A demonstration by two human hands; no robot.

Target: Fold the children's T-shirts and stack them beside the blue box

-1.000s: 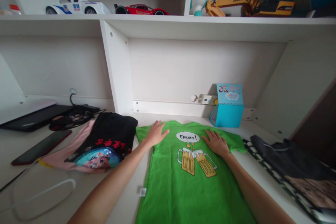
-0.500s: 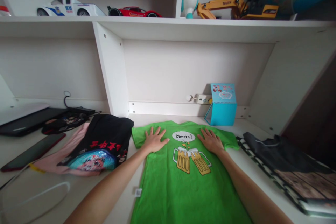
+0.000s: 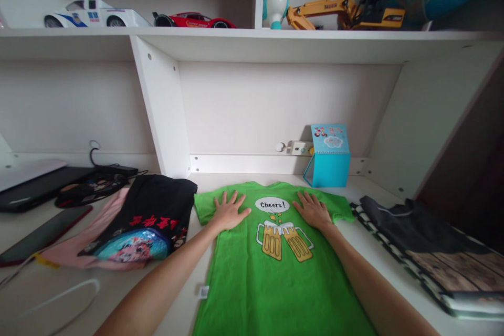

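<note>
A green T-shirt [image 3: 252,283] lies spread flat on the white desk, its neckline toward the back panel. Its front carries a "Cheers!" bubble and two printed beer mugs. My left hand [image 3: 229,212] rests palm down near the shirt's left shoulder, fingers spread. On the other side of the print, my right hand [image 3: 314,211] also lies flat on the fabric near the right sleeve, fingers stretched out. Neither hand grips anything. The shirt's lower hem runs out of view at the bottom.
Left of the shirt lie folded black and pink clothes [image 3: 153,220], a phone-like dark slab [image 3: 43,236] and cables. Folded dark clothes [image 3: 429,252] are stacked at right. A blue desk calendar [image 3: 328,163] stands behind. Toy vehicles, including an excavator [image 3: 346,13], sit on the shelf [image 3: 220,35].
The view has shifted slightly, so everything sits a little further left in the picture. Both hands stay flat on the shirt in about the same places.
</note>
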